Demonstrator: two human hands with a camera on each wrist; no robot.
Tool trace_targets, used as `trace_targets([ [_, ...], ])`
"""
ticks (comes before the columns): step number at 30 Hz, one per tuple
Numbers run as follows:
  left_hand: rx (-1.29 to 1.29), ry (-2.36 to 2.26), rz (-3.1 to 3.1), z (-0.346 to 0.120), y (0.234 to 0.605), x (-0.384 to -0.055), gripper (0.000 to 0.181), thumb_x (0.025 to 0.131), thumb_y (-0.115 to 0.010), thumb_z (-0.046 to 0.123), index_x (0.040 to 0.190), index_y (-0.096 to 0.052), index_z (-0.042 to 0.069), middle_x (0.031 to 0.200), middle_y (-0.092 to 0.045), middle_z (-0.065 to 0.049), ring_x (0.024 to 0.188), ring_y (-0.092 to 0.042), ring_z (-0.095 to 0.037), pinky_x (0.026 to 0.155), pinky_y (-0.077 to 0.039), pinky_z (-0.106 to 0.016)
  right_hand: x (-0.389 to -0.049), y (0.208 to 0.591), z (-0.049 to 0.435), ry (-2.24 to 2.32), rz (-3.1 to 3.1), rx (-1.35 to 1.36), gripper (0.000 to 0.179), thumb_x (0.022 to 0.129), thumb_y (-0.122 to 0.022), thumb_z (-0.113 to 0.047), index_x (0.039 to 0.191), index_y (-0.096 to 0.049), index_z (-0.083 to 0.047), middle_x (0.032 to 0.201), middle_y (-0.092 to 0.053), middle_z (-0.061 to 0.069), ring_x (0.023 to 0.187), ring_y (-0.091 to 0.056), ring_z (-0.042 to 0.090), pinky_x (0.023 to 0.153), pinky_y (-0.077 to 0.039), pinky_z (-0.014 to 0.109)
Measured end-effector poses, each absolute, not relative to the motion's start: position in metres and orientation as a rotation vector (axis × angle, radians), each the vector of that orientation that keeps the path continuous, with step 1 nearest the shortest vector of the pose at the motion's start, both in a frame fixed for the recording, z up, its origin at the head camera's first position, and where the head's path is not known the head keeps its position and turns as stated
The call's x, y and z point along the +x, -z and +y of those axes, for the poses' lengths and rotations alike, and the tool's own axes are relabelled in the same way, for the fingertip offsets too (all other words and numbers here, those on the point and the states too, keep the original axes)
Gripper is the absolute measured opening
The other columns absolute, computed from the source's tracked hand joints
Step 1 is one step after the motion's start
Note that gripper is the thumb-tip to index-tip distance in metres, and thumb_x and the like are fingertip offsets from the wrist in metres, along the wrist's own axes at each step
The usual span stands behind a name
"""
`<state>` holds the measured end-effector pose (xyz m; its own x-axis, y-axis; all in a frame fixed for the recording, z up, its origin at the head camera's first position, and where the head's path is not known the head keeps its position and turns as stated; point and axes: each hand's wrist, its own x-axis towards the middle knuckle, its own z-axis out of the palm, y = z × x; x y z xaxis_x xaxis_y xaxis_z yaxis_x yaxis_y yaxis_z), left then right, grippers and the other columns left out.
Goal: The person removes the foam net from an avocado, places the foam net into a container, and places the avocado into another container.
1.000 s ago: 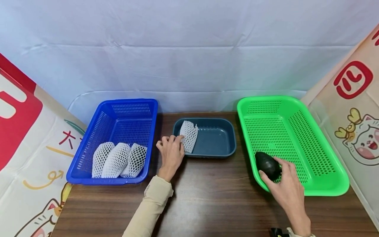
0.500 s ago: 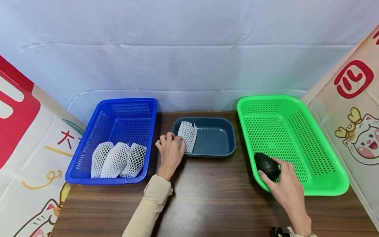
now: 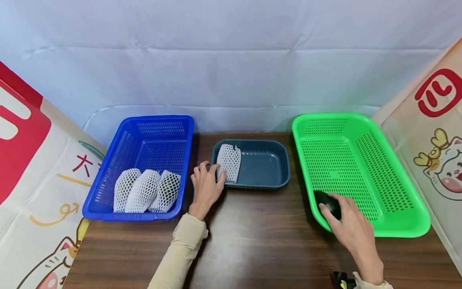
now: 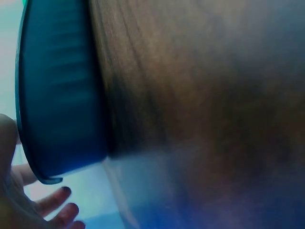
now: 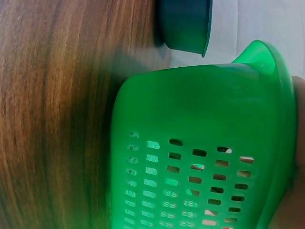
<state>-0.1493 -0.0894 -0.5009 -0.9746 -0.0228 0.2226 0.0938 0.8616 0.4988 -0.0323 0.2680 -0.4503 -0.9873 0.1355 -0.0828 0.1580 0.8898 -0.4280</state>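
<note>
The right hand [image 3: 353, 220] grasps a dark oval item [image 3: 326, 199] between thumb and fingers, reaching over the near rim of the green basket [image 3: 416, 220]; the item lies just beyond the palm, inside the basket at its near left corner, and whether it touches the basket floor is hidden. It is well apart from the left hand [image 3: 206, 188], which is at the left end of the dark tray [image 3: 261, 168] in the middle of the worktop [image 3: 245, 241]. The left hand's fingers are loosely bent, thumb and forefinger over the tray's rim at the lower left edge of a white foam net sleeve [image 3: 231, 158]; I cannot tell whether they pinch the sleeve or only rest by it. The sleeve lies along the left part of the tray, slanting slightly. Left of that hand, and apart from it, sits the blue basket [image 3: 164, 140], with three net-wrapped pieces [image 3: 142, 190] side by side at its near end; dark shows through the mesh of the rightmost. The right wrist view shows mostly the green basket's slotted outer wall. A pale sheet [image 3: 231, 76] hangs behind everything.
</note>
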Motion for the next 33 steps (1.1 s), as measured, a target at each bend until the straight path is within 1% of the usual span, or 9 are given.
trace_targets([
  [4, -0.067, 1.012, -2.798, -0.094, 0.502, -0.147, 0.043, 0.095, -0.059, 0.043, 0.131, -0.062, 0.020, 0.138, -0.047, -0.016, 0.125, -0.040, -0.037, 0.100, -0.033, -0.054, -0.034, 0.450, 0.268, 0.683, 3.004, 0.230, 0.061, 0.099, -0.048, -0.055, 0.138, -0.052, -0.009, 0.137, -0.048, 0.028, 0.106, -0.056, 0.052, 0.067, -0.044, 0.058],
  [8, -0.113, 1.158, -2.711, -0.098, 0.503, -0.143, 0.047, 0.091, -0.064, 0.040, 0.132, -0.061, 0.018, 0.142, -0.045, -0.016, 0.126, -0.039, -0.037, 0.101, -0.032, -0.056, -0.035, 0.449, 0.267, 0.668, 2.999, 0.228, 0.059, 0.099, -0.046, -0.055, 0.134, -0.055, -0.009, 0.138, -0.048, 0.026, 0.113, -0.053, 0.053, 0.071, -0.043, 0.061],
  [11, -0.165, 1.210, -2.642, -0.100, 0.501, -0.139, 0.047, 0.089, -0.068, 0.036, 0.131, -0.061, 0.014, 0.142, -0.044, -0.018, 0.125, -0.039, -0.037, 0.101, -0.032, -0.056, -0.035, 0.449, 0.267, 0.661, 2.995, 0.231, 0.060, 0.099, -0.045, -0.056, 0.134, -0.055, -0.009, 0.139, -0.048, 0.026, 0.113, -0.054, 0.052, 0.072, -0.043, 0.061],
  [15, -0.218, 1.203, -2.617, -0.102, 0.493, -0.130, 0.046, 0.090, -0.068, 0.033, 0.131, -0.061, 0.013, 0.141, -0.045, -0.018, 0.126, -0.039, -0.037, 0.103, -0.032, -0.055, -0.034, 0.450, 0.267, 0.666, 2.995, 0.241, 0.061, 0.099, -0.045, -0.057, 0.134, -0.056, -0.009, 0.138, -0.049, 0.026, 0.111, -0.055, 0.051, 0.070, -0.043, 0.059],
  [18, -0.247, 1.179, -2.626, -0.104, 0.485, -0.122, 0.045, 0.091, -0.068, 0.030, 0.131, -0.061, 0.011, 0.140, -0.047, -0.018, 0.126, -0.041, -0.038, 0.103, -0.035, -0.055, -0.034, 0.450, 0.266, 0.674, 3.000, 0.254, 0.062, 0.098, -0.045, -0.059, 0.134, -0.056, -0.009, 0.138, -0.050, 0.025, 0.110, -0.056, 0.050, 0.069, -0.044, 0.057],
  [23, -0.313, 1.211, -2.624, -0.106, 0.473, -0.111, 0.042, 0.092, -0.069, 0.024, 0.130, -0.061, 0.009, 0.137, -0.051, -0.019, 0.123, -0.045, -0.036, 0.100, -0.039, -0.052, -0.034, 0.450, 0.265, 0.686, 3.002, 0.267, 0.064, 0.097, -0.046, -0.060, 0.135, -0.056, -0.009, 0.139, -0.050, 0.027, 0.107, -0.058, 0.049, 0.067, -0.044, 0.053],
  [28, -0.354, 1.193, -2.625, -0.111, 0.461, -0.102, 0.042, 0.090, -0.071, 0.021, 0.130, -0.061, 0.011, 0.134, -0.054, -0.015, 0.117, -0.050, -0.033, 0.096, -0.042, -0.050, -0.033, 0.451, 0.265, 0.702, 2.987, 0.274, 0.066, 0.097, -0.046, -0.061, 0.137, -0.055, -0.010, 0.140, -0.049, 0.028, 0.106, -0.058, 0.048, 0.066, -0.044, 0.052],
  [33, -0.351, 1.152, -2.641, -0.118, 0.453, -0.094, 0.042, 0.089, -0.071, 0.019, 0.130, -0.061, 0.013, 0.132, -0.056, -0.011, 0.116, -0.051, -0.032, 0.097, -0.043, -0.048, -0.030, 0.452, 0.264, 0.766, 3.027, 0.262, 0.061, 0.097, -0.051, -0.058, 0.137, -0.056, -0.013, 0.141, -0.051, 0.025, 0.110, -0.057, 0.048, 0.069, -0.044, 0.055],
])
